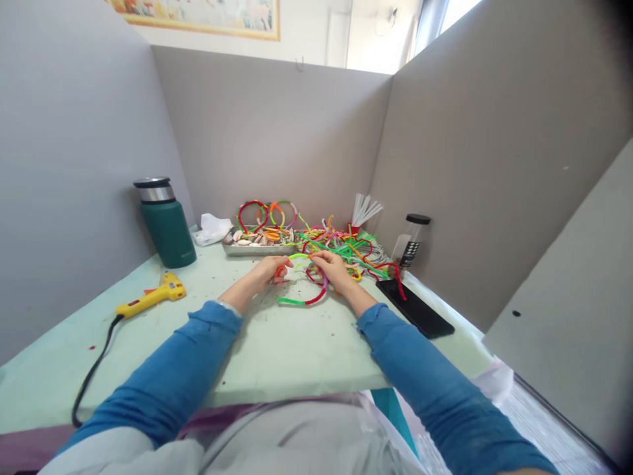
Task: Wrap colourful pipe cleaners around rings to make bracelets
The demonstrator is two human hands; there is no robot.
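A fuzzy pipe-cleaner hoop is held between my two hands above the table, with a gap at its lower left. Its coloured stretches run yellow-green across the top, then purple, red and green toward the loose lower end. My left hand is closed at the left side of the hoop, where a bit of orange shows by the fingers. At the top right, my right hand pinches the hoop with thumb and fingertips. Just behind the hands lies a tangled heap of coloured pipe cleaners.
A metal tray of shells stands at the back, finished-looking coloured hoops behind it. To the left are a green bottle and a yellow glue gun with its cord. On the right are a black phone, a clear bottle and white sticks.
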